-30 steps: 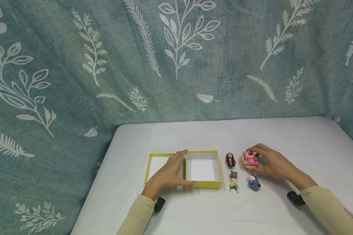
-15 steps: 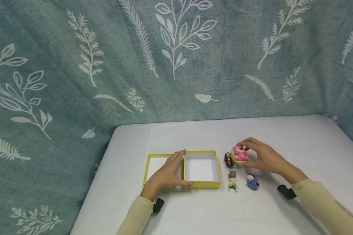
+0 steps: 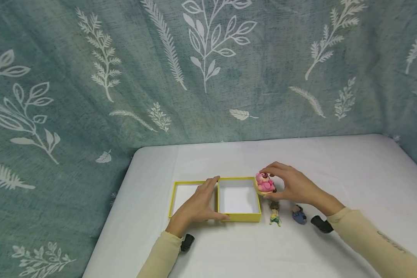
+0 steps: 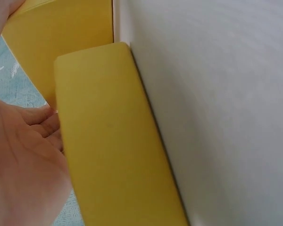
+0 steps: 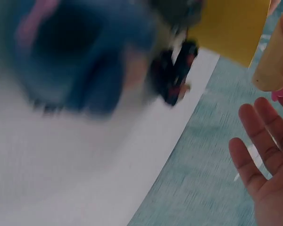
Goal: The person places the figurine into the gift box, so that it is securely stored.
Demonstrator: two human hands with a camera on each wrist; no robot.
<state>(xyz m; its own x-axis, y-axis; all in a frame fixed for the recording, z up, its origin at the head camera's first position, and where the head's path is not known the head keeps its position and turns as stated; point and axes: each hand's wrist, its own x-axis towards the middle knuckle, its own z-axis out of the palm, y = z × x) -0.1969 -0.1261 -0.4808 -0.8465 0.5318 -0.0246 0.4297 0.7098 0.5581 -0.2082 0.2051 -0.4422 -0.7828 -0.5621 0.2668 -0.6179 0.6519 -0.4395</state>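
Observation:
In the head view, my right hand point(image 3: 295, 186) holds a pink bear figurine point(image 3: 265, 182) with a pale yellow base between thumb and fingers, just at the right edge of an open yellow box point(image 3: 244, 217) with a white inside. My left hand point(image 3: 199, 204) spans the box's left side, thumb at the front and fingers at the back. Below the right hand lie a figurine in yellow and green point(image 3: 274, 217) and a blue figurine point(image 3: 299, 216). A dark-haired figurine is mostly hidden there; the right wrist view shows its dark, blurred shape point(image 5: 174, 70).
A shallow yellow-rimmed lid point(image 3: 185, 199) lies against the box's left side, partly under the left hand. White cloth point(image 3: 229, 251) covers the table. Behind it hangs a green leaf-patterned curtain point(image 3: 257, 96).
My right hand has taken the pink bear figurine up from the right of the group and carried it left, past the dark-haired figurine, to the box's edge. My left hand has stayed put.

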